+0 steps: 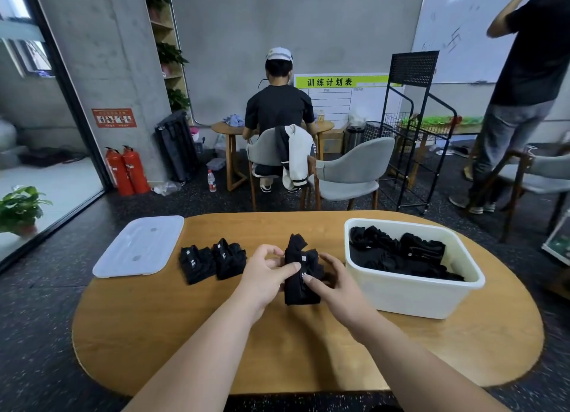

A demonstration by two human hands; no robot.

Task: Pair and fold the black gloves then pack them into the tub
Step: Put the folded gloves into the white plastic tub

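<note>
At the middle of the wooden table I hold a pair of black gloves with white lettering. My left hand pinches its left edge with thumb and fingers. From the right, my right hand grips the pair, thumb on top. The glove fingers stick up at the far end. Two folded black glove bundles lie side by side to the left. The white tub stands at the right with several black gloves inside.
The tub's translucent white lid lies flat at the table's far left. Beyond the table are grey chairs, a seated person facing away, a black wire rack and a standing person at the right.
</note>
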